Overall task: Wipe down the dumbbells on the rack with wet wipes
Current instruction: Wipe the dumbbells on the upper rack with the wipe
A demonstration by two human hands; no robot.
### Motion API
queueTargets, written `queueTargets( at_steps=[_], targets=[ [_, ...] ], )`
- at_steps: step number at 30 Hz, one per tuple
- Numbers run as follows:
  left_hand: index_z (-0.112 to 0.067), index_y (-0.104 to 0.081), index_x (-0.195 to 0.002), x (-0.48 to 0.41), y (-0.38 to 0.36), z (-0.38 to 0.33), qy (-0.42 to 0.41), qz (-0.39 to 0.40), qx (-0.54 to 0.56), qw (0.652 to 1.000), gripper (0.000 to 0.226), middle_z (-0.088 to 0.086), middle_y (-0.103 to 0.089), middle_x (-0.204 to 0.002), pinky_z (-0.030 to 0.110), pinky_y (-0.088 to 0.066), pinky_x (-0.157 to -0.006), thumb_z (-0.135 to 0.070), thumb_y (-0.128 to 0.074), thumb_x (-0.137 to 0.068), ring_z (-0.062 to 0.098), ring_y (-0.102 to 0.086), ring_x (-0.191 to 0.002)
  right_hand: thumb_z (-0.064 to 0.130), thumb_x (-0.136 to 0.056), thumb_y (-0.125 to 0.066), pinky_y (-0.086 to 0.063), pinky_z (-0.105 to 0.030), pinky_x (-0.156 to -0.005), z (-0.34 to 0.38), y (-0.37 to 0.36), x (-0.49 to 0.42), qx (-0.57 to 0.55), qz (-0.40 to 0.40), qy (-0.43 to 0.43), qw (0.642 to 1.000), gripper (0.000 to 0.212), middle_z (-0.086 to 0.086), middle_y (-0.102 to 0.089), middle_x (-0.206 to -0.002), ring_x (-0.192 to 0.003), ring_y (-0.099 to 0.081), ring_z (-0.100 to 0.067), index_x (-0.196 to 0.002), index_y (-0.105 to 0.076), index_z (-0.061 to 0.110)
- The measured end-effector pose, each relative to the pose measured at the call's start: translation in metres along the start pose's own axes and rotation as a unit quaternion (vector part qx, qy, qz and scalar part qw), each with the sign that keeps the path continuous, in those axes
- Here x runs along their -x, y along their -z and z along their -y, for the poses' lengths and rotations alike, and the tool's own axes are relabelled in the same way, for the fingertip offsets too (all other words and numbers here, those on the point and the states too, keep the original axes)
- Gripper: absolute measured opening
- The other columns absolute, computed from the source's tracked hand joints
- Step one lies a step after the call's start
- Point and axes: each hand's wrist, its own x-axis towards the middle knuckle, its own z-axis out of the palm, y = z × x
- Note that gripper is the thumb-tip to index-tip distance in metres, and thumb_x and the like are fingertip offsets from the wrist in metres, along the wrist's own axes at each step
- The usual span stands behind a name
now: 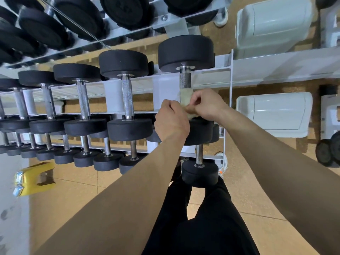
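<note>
Hands wrapping a pale, crumpled wet wipe (185, 97) round a handle at the right end of the white metal rack (161, 83).
The left hand (172, 122) and right hand (207, 105) both pinch the wipe with curled fingers, folding it about the near part of the knurled steel handle of the black round-headed dumbbell (185, 52), which lies across the middle tier's rails at their right end. The rough knurling could snag and tear the thin wipe if dragged hard. A twisting pull might roll the dumbbell on its rails. The handle's far stretch shows bare.
</note>
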Motion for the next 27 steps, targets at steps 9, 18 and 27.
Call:
queueTargets(
  at_steps=[9,18,27],
  targets=[
    [-0.016,-0.061,-0.094,0.001,0.000,0.000,0.002,0.001,0.014,1.000,0.033,0.001,-0.066,-0.082,0.042,-0.051,-0.079,-0.028,-0.031,-0.101,0.027,-0.058,-0.077,0.028,-0.095,-0.069,-0.038,-0.007,-0.057,0.019,0.001,-0.015,-0.123,-0.201,0.032,0.971,0.016,0.010,-0.055,-0.076,-0.068,-0.051,-0.002,-0.088,-0.059,0.016],
    [-0.013,-0.055,-0.089,0.002,0.002,0.001,-0.008,0.007,0.013,1.000,0.031,-0.003,-0.053,-0.073,0.040,-0.044,-0.074,-0.028,-0.031,-0.102,0.031,-0.054,-0.078,0.011,-0.086,-0.076,-0.048,-0.018,-0.067,0.008,-0.009,-0.001,0.068,-0.072,0.011,0.995,0.017,0.008,-0.062,-0.074,-0.068,-0.055,-0.004,-0.073,-0.066,0.014],
    [-0.019,-0.053,-0.096,0.005,0.011,0.005,-0.032,0.038,0.053,0.997,0.028,-0.006,-0.051,-0.074,0.038,-0.039,-0.075,-0.039,-0.034,-0.101,0.029,-0.054,-0.083,0.032,-0.094,-0.068,-0.042,-0.027,-0.054,0.052,0.007,0.036,0.127,-0.085,-0.075,0.985,0.026,0.000,-0.056,-0.071,-0.069,-0.056,-0.018,-0.079,-0.062,0.012]
  ],
)
